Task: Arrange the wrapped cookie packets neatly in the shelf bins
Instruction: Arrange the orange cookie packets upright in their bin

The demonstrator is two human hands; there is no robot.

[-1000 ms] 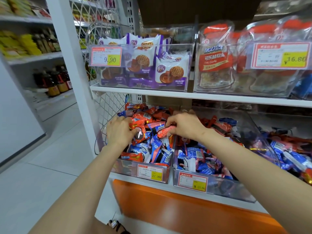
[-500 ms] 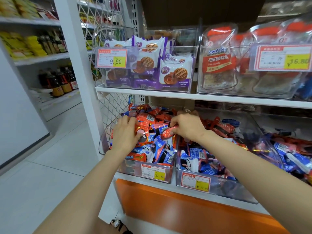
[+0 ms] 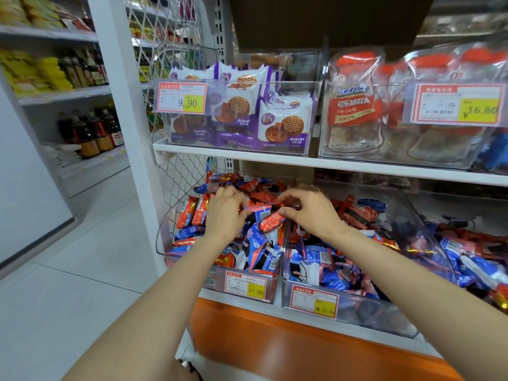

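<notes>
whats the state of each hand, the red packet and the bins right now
left hand: fingers curled over the pile, grip hidden
right hand: pinching the red packet
red packet: held tilted above the left bin's pile
left bin: heaped, packets jumbled
middle bin: partly filled, packets loose
upper bin: purple packs standing upright

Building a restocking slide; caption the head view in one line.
Left hand and right hand reach into a clear bin of cookie packets, the right pinching a red packet.
</notes>
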